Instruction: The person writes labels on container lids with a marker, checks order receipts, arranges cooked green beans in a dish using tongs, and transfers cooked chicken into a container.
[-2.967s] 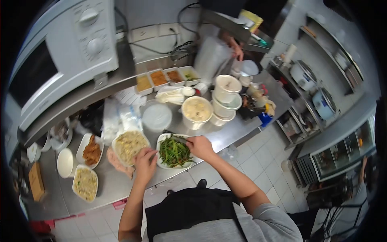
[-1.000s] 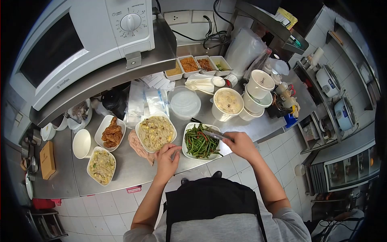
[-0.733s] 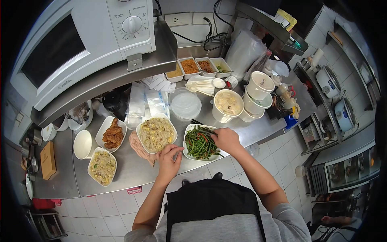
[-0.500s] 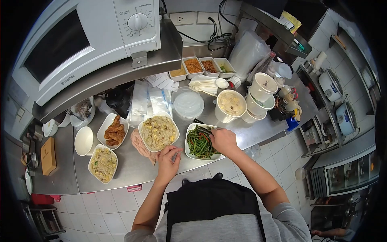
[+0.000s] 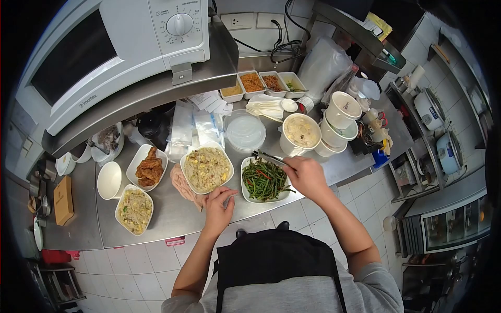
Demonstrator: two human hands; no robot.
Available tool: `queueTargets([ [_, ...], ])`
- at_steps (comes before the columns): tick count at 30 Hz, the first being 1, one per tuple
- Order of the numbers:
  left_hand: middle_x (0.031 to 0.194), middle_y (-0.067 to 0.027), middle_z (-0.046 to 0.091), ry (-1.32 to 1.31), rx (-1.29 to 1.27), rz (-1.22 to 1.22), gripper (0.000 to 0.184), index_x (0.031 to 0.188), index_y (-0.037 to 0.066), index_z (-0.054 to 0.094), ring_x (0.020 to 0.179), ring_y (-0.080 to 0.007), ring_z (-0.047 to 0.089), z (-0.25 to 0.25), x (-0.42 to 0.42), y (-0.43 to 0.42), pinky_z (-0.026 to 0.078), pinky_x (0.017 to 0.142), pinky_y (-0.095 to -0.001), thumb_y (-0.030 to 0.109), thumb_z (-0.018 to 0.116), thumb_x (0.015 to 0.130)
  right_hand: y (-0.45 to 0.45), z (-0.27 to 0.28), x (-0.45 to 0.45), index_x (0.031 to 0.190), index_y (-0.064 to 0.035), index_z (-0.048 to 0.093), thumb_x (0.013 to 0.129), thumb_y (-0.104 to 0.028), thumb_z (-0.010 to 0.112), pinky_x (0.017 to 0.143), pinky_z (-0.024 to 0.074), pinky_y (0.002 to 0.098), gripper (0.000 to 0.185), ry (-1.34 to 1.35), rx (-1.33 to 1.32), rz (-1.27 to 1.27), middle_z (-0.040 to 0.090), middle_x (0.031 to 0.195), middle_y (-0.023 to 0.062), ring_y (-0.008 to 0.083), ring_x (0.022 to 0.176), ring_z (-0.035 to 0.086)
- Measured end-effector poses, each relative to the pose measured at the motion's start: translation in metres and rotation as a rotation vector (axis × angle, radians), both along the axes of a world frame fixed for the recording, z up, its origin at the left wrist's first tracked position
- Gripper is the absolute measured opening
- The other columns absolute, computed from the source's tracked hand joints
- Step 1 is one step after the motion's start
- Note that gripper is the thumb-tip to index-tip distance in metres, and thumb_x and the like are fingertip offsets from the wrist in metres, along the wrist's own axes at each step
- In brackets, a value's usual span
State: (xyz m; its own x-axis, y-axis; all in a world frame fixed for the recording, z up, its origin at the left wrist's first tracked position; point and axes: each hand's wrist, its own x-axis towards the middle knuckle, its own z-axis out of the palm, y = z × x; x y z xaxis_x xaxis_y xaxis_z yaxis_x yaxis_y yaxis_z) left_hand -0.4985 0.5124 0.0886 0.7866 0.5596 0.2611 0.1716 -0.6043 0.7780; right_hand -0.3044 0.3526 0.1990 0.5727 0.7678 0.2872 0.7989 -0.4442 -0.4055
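My right hand (image 5: 306,176) grips dark metal tongs (image 5: 271,158) at the upper right of a white bowl of green beans (image 5: 265,180). Between the bowls, my left hand (image 5: 219,204) rests near the counter's front edge, thumb and fingers apart, holding nothing. Its fingertips are close to a white bowl of fried rice (image 5: 207,168). A pink cloth (image 5: 186,187) lies beside that bowl. Farther left are a bowl of fried chicken (image 5: 150,169), a second bowl of fried rice (image 5: 134,211) and an empty white bowl (image 5: 109,180).
A microwave (image 5: 180,47) stands on a shelf at the upper left. Behind the beans are a clear round lid (image 5: 245,131), a tub of food (image 5: 301,131) and stacked tubs (image 5: 343,110). Small side-dish trays (image 5: 252,83) line the back. A brown box (image 5: 63,201) lies far left.
My right hand has moved from over the beans to the right and now holds the tongs across the bowl's upper edge. The beans look rearranged. My left hand has barely moved recently.
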Motion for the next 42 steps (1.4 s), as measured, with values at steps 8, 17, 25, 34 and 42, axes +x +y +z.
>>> queueTargets([
  [8, 0.094, -0.0019, 0.057, 0.008, 0.002, -0.021, 0.017, 0.094, 0.012, 0.067, 0.095, -0.0183, 0.053, -0.002, 0.005, -0.001, 0.028, 0.088, -0.0371, 0.010, 0.060, 0.079, -0.023, -0.018, -0.009, 0.088, -0.0061, 0.065, 0.079, -0.022, 0.061, 0.062, 0.0471, 0.0428, 0.018, 0.245, -0.189, -0.050, 0.062, 0.076, 0.0147, 0.0348, 0.071, 0.060],
  [17, 0.095, -0.0030, 0.057, 0.031, -0.005, -0.064, 0.016, 0.094, 0.012, 0.067, 0.092, -0.0183, 0.054, 0.000, 0.010, -0.007, 0.027, 0.088, -0.0357, 0.010, 0.060, 0.079, -0.065, 0.023, 0.005, 0.085, -0.0094, 0.064, 0.080, -0.025, 0.061, 0.063, 0.0496, 0.0420, 0.017, -0.069, -0.603, 0.123, 0.063, 0.081, 0.0078, 0.0266, 0.076, 0.063],
  [25, 0.096, -0.0020, 0.057, 0.018, -0.052, -0.045, 0.017, 0.094, 0.013, 0.067, 0.094, -0.0174, 0.053, -0.001, 0.007, -0.012, 0.024, 0.089, -0.0395, 0.010, 0.059, 0.080, -0.041, 0.006, 0.019, 0.073, -0.0088, 0.065, 0.071, -0.008, 0.056, 0.061, 0.0497, 0.0392, 0.010, -0.244, -0.698, 0.304, 0.063, 0.073, 0.0062, 0.0267, 0.071, 0.064],
  [34, 0.095, -0.0029, 0.058, 0.032, -0.037, 0.010, 0.017, 0.094, 0.013, 0.067, 0.094, -0.0179, 0.054, -0.013, -0.006, -0.013, 0.024, 0.090, -0.0414, 0.010, 0.059, 0.080, -0.028, 0.070, 0.014, 0.079, -0.0077, 0.064, 0.078, -0.018, 0.061, 0.061, 0.0486, 0.0408, 0.011, -0.155, -0.463, 0.259, 0.063, 0.075, 0.0079, 0.0291, 0.071, 0.062],
  [42, 0.091, -0.0049, 0.058, -0.063, -0.056, 0.010, 0.018, 0.094, 0.011, 0.066, 0.084, -0.0221, 0.056, -0.017, 0.003, -0.014, 0.038, 0.077, -0.0362, 0.008, 0.059, 0.078, -0.046, 0.040, 0.026, 0.096, -0.0061, 0.064, 0.078, -0.024, 0.063, 0.068, 0.0486, 0.0401, 0.025, 0.077, -0.346, 0.171, 0.062, 0.080, 0.0144, 0.0308, 0.079, 0.062],
])
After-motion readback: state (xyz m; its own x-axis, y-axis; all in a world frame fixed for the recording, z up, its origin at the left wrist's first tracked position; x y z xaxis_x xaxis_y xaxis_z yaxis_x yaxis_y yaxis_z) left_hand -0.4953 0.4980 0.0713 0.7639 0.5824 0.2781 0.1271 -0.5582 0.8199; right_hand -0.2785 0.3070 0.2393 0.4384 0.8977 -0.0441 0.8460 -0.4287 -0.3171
